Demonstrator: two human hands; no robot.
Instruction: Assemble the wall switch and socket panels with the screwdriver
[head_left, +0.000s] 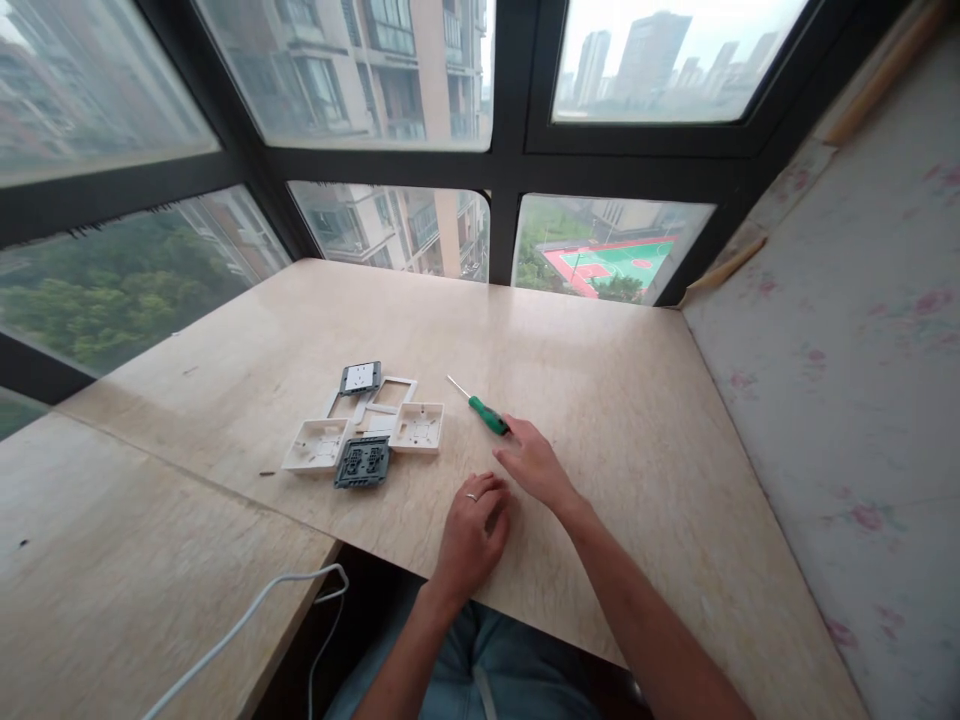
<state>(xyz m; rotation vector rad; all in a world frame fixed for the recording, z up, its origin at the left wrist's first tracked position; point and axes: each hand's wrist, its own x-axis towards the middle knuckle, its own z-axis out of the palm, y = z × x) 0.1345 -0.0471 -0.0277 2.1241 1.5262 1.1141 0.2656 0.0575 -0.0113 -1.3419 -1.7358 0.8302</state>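
Observation:
My right hand (534, 462) lies on the tabletop with fingers stretched out, its fingertips touching the end of a green-handled screwdriver (486, 413). My left hand (471, 530) rests palm down near the table's front edge, fingers curled loosely, a ring on one finger, holding nothing I can see. To the left lie a grey socket module (361, 377), a white frame plate (373, 399), two white back boxes (316, 445) (417, 428) and a grey switch module (363, 462), grouped together.
The light wooden table (637, 400) fills a bay of dark-framed windows (510, 170). A second table section (112, 560) joins at the left. A white cable (247, 620) hangs over the front gap. A flowered padded surface (862, 350) borders the right side.

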